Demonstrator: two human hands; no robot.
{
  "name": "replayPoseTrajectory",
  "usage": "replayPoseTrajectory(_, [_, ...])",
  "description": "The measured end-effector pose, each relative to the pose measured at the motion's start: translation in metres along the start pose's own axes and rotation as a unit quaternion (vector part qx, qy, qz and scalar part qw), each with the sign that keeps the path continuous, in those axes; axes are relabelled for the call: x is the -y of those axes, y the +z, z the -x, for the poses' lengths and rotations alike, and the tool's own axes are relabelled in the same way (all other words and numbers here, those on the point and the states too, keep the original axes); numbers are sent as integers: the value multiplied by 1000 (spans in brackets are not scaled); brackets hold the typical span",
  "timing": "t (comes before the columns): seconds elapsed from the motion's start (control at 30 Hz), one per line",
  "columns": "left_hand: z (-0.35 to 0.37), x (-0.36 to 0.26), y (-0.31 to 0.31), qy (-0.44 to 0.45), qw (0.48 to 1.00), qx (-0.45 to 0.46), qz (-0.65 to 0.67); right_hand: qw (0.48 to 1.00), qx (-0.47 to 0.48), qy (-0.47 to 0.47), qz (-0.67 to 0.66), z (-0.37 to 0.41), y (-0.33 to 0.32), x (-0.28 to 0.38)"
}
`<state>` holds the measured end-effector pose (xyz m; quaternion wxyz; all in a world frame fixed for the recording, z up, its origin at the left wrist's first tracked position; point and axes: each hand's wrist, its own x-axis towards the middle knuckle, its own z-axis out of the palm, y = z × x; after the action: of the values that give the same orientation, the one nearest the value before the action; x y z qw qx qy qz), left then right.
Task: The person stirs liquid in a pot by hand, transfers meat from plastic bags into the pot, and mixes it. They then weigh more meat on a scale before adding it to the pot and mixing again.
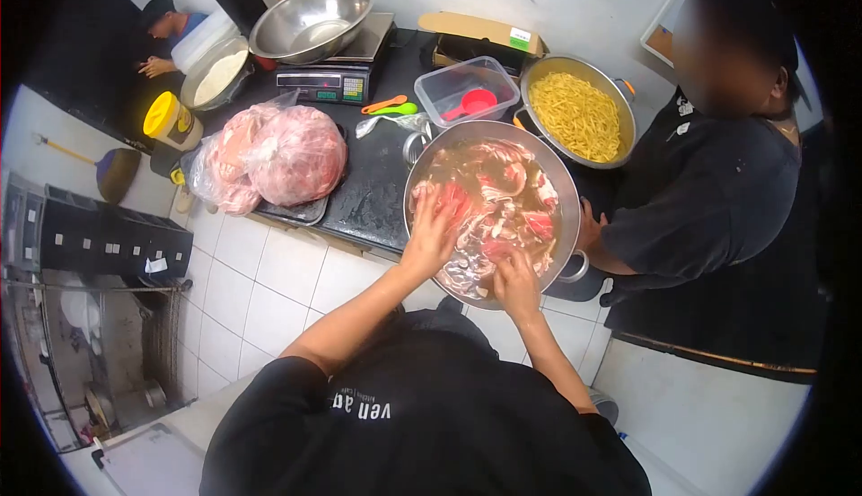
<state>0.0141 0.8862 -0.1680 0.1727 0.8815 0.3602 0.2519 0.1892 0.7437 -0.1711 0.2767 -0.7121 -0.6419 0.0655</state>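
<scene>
A wide metal pot (575, 193) holds raw meat slices (498, 182) in brownish liquid. My left hand (435, 228) lies at the pot's left side, fingers stretched out against the meat and next to a red slice. Lower right in the pot, my right hand (516, 282) has its fingers bent down and closed around the edge of a reddish piece of meat; the fingertips are partly hidden.
Left on the black counter (382, 186) sit plastic bags of raw meat (296, 155). Behind are a scale (323, 83) bearing a steel bowl (310, 25), a plastic container (467, 87) with a red scoop, and a pot of cut fries (575, 114). A person (709, 164) stands close right.
</scene>
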Motion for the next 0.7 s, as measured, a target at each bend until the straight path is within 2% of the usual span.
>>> replayPoseTrajectory(0.07, [-4,28,-5,0,977,-153,150,1000,-5,0,-10,-1,-1,-1])
replayPoseTrajectory(0.1, [-14,35,-22,-9,972,-212,103,1000,-12,6,-21,-1,-2,0])
replayPoseTrajectory(0.13, [-22,53,-29,-34,957,-259,123,1000,-14,10,-22,0,-2,1])
replayPoseTrajectory(0.2, [-35,102,-30,-105,948,-292,70,999,-18,27,-12,-2,-5,3])
replayPoseTrajectory(0.27, [-47,151,-24,-105,965,-238,-28,999,-23,31,-23,-5,-7,7])
replayPoseTrajectory(0.37, [-62,201,8,20,995,-93,-43,999,-43,28,-13,-6,-6,10])
replayPoseTrajectory(0.4, [-68,203,14,53,998,-9,-38,999,-38,37,-2,-5,-5,11])
replayPoseTrajectory(0.47, [-83,196,30,51,977,180,-103,998,-34,54,12,-10,-3,10])
replayPoseTrajectory(0.57, [-105,201,64,94,963,231,-99,996,-28,78,24,-14,-5,19])
replayPoseTrajectory(0.63, [-120,196,70,137,924,332,-130,995,-34,91,33,-18,-5,23])
replayPoseTrajectory(0.7, [-126,215,89,156,923,335,-105,992,-42,107,43,-18,-5,24])
